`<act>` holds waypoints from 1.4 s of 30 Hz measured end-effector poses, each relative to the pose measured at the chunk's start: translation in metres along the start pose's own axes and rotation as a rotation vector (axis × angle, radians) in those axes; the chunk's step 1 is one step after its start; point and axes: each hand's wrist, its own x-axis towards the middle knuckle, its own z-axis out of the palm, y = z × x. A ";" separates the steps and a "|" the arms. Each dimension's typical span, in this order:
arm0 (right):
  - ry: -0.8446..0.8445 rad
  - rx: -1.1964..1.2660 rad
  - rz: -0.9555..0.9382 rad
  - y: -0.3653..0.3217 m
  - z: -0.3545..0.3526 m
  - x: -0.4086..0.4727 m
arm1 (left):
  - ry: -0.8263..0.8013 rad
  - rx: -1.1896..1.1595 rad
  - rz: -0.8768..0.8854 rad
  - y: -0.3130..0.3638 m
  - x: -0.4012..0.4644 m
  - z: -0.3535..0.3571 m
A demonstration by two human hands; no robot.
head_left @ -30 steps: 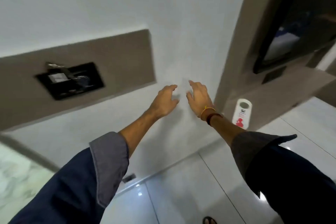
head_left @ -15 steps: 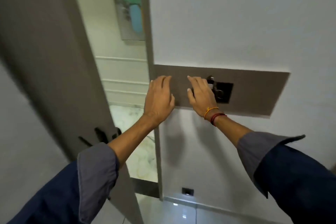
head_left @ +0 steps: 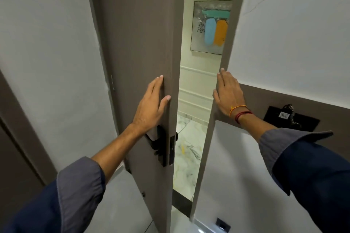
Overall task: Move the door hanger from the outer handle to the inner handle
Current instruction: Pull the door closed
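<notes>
Head view: the door (head_left: 140, 43) stood ajar, its free edge toward the camera, with a narrow gap showing the corridor beyond.

Left hand (head_left: 151, 104) lay flat on the door's inner face, at 12 o'clock from the inner handle (head_left: 154, 141). Its fingers (head_left: 158, 84) were extended, gripping nothing. Right hand (head_left: 228, 94) rested flat on the door frame (head_left: 214, 138) at 3 o'clock from the left hand, across the gap. Its fingers were also spread open and held nothing.

Door hanger: not seen anywhere in view. The inner handle was bare. Only a small dark nub (head_left: 176, 136) of the outer handle showed past the door edge, at 3 o'clock from the lock plate (head_left: 172, 150); whether the hanger hung there could not be told.

Progress, as judged: early. The door was partly open, which gives access to the outer side. Nothing was yet lifted or carried. Left to do: reach round to the outer handle, take the hanger off, bring it through the gap and hang it on the inner handle.

Count:
- hands, two
- doors, one
- inner handles, one
- lock plates, one
- framed painting (head_left: 210, 26) on the corridor wall, one, at 12 o'clock in the gap
- black wall panel (head_left: 289, 119), one, at 3 o'clock from the right hand
- wrist threads (head_left: 240, 112), two, one orange and one red
- door hangers, none visible
</notes>
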 end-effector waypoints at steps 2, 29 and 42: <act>0.001 -0.005 0.008 0.001 -0.001 0.002 | -0.009 0.004 -0.001 -0.007 -0.001 0.009; 0.289 -0.670 -0.502 -0.048 0.020 0.067 | -0.657 0.408 0.120 -0.126 -0.037 0.151; 0.103 -0.840 -0.292 -0.019 0.038 0.093 | -0.663 0.341 0.045 -0.106 0.017 0.216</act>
